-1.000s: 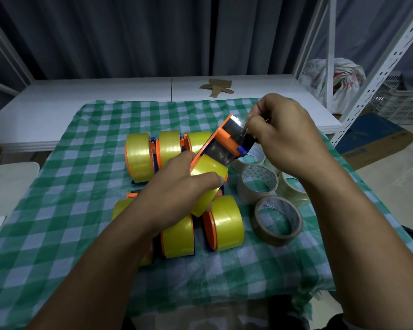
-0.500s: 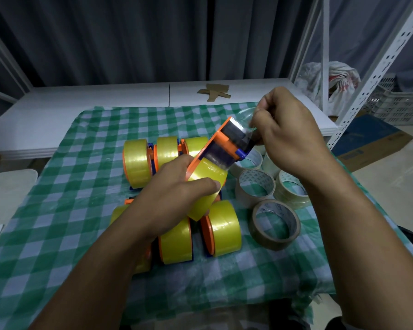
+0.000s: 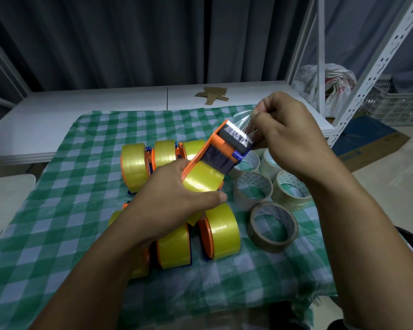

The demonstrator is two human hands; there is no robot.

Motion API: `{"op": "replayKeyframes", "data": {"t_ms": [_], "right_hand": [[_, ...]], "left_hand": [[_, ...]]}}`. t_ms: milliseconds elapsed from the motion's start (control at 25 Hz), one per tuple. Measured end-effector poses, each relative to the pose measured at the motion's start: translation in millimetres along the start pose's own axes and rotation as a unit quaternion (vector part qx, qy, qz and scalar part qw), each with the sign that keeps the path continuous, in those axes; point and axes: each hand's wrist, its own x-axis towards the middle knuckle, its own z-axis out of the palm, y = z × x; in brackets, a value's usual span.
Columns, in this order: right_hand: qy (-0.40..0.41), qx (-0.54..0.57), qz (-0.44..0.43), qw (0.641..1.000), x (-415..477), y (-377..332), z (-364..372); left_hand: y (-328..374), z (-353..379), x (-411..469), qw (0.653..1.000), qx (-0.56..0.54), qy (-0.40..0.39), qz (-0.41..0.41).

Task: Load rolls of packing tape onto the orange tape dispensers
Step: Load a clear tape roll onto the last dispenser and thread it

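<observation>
The left hand [image 3: 177, 203] grips a dispenser [image 3: 222, 148], its fingers [image 3: 212, 198] curled round the yellow roll [image 3: 202, 179] seated in the frame. The dispenser is held clear of the cloth [image 3: 57, 210] and tilted, cutter end up and away. The right hand [image 3: 289, 144] pinches the clear tape end [image 3: 242, 120] between thumb and fingers just above the toothed blade, and the film stretches from blade to pinch.

Below the hands, on the checked cloth over the worktop [image 3: 81, 108], more loaded dispensers [image 3: 221, 234] stand in two rows, each holding a yellow roll. To their right lie loose rolls [image 3: 273, 227] — brown and pale, flat on the cloth, close together. Beyond the rack post at far right sits a white crate [image 3: 396, 108] — its contents cannot be made out.
</observation>
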Motion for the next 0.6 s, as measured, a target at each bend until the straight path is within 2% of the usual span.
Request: {"op": "replayKeyframes", "data": {"t_ms": [280, 480, 600], "right_hand": [[-0.019, 0.026, 0.016, 0.999, 1, -2, 0], [-0.008, 0.053, 0.020, 0.998, 3, -8, -1], [-0.012, 0.030, 0.013, 0.999, 4, -11, -5]], "left_hand": [[0, -2, -1, 0.999, 0.031, 0.038, 0.004], [7, -5, -4, 1.000, 0.020, -0.016, 0.011], [9, -8, -4, 0.999, 0.043, -0.015, 0.000]]}}
